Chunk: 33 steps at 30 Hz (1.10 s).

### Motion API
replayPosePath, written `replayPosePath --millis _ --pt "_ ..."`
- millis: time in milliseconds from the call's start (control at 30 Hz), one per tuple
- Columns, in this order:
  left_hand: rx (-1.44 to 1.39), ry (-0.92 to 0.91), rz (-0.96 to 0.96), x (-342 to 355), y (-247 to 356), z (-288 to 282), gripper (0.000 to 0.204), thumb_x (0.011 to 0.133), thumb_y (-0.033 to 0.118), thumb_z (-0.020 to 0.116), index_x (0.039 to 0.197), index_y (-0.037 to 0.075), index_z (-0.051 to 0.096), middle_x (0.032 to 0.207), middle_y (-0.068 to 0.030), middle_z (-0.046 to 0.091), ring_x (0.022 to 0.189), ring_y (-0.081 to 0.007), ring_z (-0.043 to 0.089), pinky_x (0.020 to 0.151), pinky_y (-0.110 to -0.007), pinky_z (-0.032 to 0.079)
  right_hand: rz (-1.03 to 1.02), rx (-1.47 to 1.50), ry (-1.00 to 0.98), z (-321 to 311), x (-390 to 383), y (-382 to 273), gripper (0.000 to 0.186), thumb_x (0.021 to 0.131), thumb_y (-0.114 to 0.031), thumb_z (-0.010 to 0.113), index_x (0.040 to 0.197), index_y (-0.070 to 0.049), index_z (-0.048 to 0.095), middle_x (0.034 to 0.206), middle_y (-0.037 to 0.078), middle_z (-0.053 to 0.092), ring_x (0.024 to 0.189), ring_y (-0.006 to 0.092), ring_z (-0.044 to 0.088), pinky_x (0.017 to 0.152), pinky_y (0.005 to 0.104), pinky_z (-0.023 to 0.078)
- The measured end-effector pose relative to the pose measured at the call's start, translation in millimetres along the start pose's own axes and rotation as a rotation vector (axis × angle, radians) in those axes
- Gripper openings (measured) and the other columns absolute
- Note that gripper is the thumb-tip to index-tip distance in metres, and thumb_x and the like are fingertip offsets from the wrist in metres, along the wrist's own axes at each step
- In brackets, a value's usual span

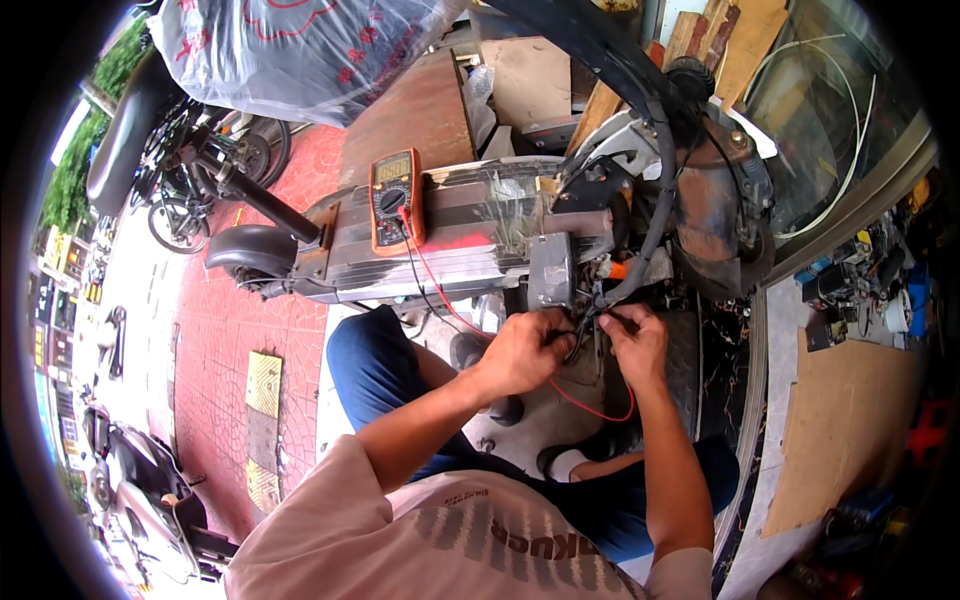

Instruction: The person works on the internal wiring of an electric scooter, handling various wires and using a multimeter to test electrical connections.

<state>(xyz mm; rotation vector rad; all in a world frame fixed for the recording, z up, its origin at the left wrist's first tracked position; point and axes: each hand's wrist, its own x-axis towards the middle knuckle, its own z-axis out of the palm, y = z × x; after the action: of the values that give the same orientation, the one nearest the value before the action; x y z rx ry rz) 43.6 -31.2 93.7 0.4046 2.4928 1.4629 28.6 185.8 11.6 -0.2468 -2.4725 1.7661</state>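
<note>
An orange multimeter point(397, 200) lies on the grey deck of an electric scooter point(455, 205), its display lit. Its red test lead point(592, 408) loops below my hands and up to my right hand; its black lead point(418, 272) runs toward my left hand. My left hand point(528, 352) is closed, thumb and fingers pinching dark wires point(582, 335) beside the scooter's front end. Close by on the right, my right hand point(638, 343) pinches what looks like the red lead's probe against the same bundle. The fingertips largely hide the contact point. A dark grey box point(550, 270) sits just beyond them.
A plastic-wrapped bundle point(300, 55) hangs over the far left. The scooter's seat post point(265, 205) and rear wheel are left, its front wheel guard point(715, 200) right. Cardboard point(845, 430) and piled parts point(870, 285) lie right. A parked motorbike point(150, 490) stands left.
</note>
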Motion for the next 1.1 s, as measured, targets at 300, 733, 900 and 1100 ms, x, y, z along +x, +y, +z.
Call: replayPosePath --millis 300,733,900,1100 --pt "-0.282 0.012 -0.095 0.2 -18.4 9.0 0.011 0.096 0.012 0.063 0.089 0.003 0.063 0.072 -0.0033 0.064 0.055 -0.0097 0.058 0.051 -0.027 0.046 0.016 0.035 -0.013 0.8 -1.9 -1.7 0.021 0.082 -0.011 0.082 0.097 0.003 0.076 0.094 0.014 0.073 0.085 0.0247 0.071 0.079 0.0348 0.054" --pt "-0.119 0.076 -0.063 -9.0 4.3 8.6 0.017 0.105 0.015 0.06 0.1 -0.001 0.064 0.073 -0.0031 0.063 0.058 -0.0102 0.061 0.055 -0.028 0.049 -0.111 -0.102 0.029 0.2 0.1 4.7 0.029 0.081 -0.024 0.084 0.096 0.0 0.076 0.098 0.019 0.073 0.091 0.0375 0.07 0.083 0.0433 0.054" --pt "-0.011 0.042 0.399 -44.9 14.4 29.5 0.014 0.097 0.006 0.063 0.108 -0.001 0.065 0.079 -0.0068 0.069 0.068 -0.0132 0.066 0.063 -0.029 0.053 -0.031 -0.056 -0.008 -4.6 -3.4 -14.5 0.025 0.082 -0.023 0.082 0.094 -0.001 0.076 0.097 0.019 0.072 0.091 0.0345 0.071 0.083 0.0425 0.055" --pt "-0.203 -0.085 -0.112 -31.4 -56.0 111.4 0.012 0.095 0.01 0.062 0.102 0.0 0.064 0.08 -0.0054 0.067 0.064 -0.0176 0.064 0.06 -0.029 0.051 -0.059 -0.033 -0.003 0.1 -0.9 -5.8 0.025 0.082 -0.023 0.082 0.092 -0.001 0.076 0.099 0.019 0.073 0.093 0.0347 0.071 0.084 0.042 0.055"
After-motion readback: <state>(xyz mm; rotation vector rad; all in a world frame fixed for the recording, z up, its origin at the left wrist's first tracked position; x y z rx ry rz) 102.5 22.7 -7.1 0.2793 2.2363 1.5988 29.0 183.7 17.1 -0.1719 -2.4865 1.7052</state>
